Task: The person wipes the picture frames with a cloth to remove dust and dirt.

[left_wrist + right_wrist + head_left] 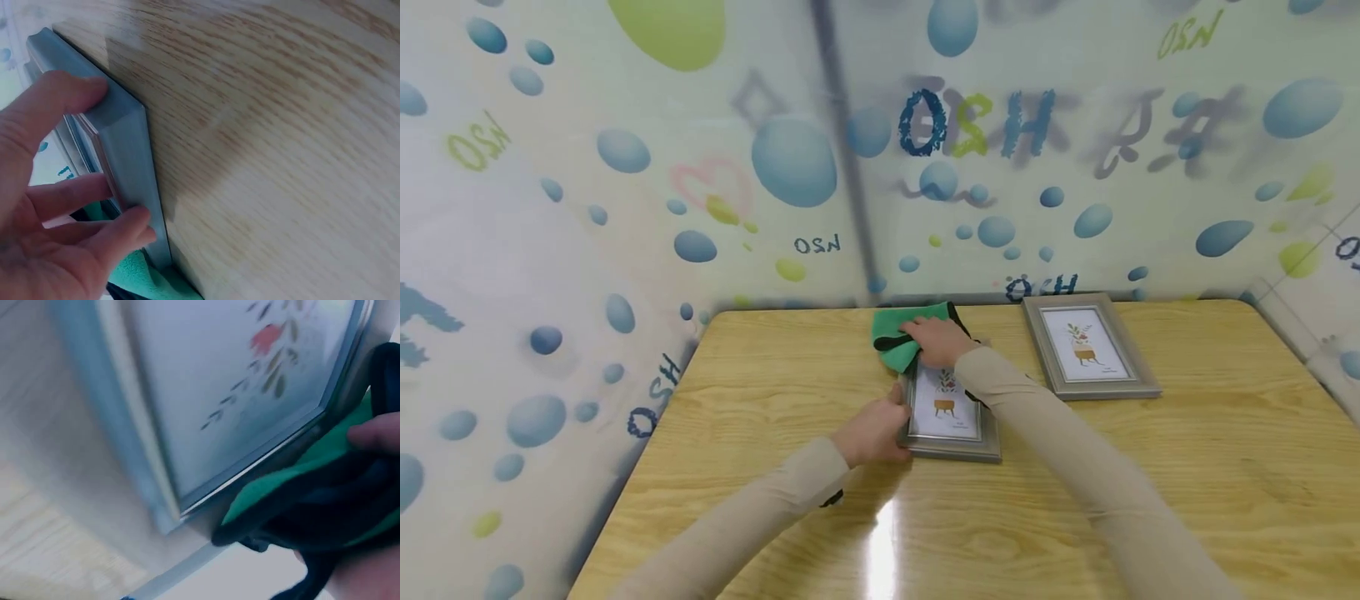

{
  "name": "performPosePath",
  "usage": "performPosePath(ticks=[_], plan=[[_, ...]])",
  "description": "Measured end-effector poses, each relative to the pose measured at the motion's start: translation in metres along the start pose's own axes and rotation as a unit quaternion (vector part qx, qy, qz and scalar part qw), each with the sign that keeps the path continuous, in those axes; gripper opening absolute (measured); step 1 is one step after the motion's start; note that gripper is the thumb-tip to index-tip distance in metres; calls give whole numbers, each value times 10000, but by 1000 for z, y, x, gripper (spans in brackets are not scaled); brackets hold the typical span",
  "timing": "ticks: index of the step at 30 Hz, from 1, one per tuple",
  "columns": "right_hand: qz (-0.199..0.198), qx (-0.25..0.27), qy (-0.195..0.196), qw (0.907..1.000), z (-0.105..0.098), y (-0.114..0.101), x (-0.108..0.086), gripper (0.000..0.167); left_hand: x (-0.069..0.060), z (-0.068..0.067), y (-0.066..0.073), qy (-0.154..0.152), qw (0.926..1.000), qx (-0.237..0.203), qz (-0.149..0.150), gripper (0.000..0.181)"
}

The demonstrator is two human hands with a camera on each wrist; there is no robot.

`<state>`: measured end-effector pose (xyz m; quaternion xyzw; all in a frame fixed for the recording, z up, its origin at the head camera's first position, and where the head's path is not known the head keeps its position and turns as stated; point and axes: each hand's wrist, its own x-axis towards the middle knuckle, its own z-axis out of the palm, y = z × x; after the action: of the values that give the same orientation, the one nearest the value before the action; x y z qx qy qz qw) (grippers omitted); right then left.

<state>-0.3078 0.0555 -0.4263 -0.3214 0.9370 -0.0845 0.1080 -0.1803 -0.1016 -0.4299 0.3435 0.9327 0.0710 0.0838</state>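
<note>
A silver-grey picture frame (955,452) with a potted-plant print lies on the wooden table. My left hand (874,429) holds it by its left side; in the left wrist view the thumb and fingertips press on the frame's edge (125,147). A green cloth (898,323) with black edging is bunched in my right hand (942,340) at the frame's top end. The right wrist view has the folded cloth (262,494) against the border, beside the glass. My right hand and forearm hide the frame's upper right part in the head view.
To the right, near the table's back edge, lies a second, similar picture frame (1138,387). A wall (760,275) with blue and green droplet patterns stands behind the wooden table (760,375). Light reflects off the tabletop in front of the held frame.
</note>
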Motion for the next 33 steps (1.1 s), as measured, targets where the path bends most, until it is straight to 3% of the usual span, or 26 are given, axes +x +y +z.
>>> performPosePath(ticks=[4, 10, 13, 15, 20, 26, 33], plan=[[-62, 167, 141, 9997, -1, 17, -10, 56, 2, 0, 4, 22, 9999, -51, -129, 40], [191, 419, 10, 9989, -9, 53, -33, 53, 3, 0, 8, -26, 9994, -127, -323, 43], [251, 471, -73, 9985, -14, 63, -43, 50, 3, 1, 7, -22, 9994, -7, -338, 43], [321, 458, 80, 9984, -16, 64, -49, 42, 3, 1, 7, -15, 9994, 88, -321, 43], [591, 450, 756, 9944, -16, 56, -57, 17, 6, 2, 9, -44, 9991, 59, -429, 48], [547, -45, 581, 9968, -12, 39, -64, 22, 10, 2, 10, -58, 9982, -112, -589, 54], [296, -824, 819, 9928, 5, 20, -67, 9, 10, 0, 8, -63, 9993, -135, -343, 46]])
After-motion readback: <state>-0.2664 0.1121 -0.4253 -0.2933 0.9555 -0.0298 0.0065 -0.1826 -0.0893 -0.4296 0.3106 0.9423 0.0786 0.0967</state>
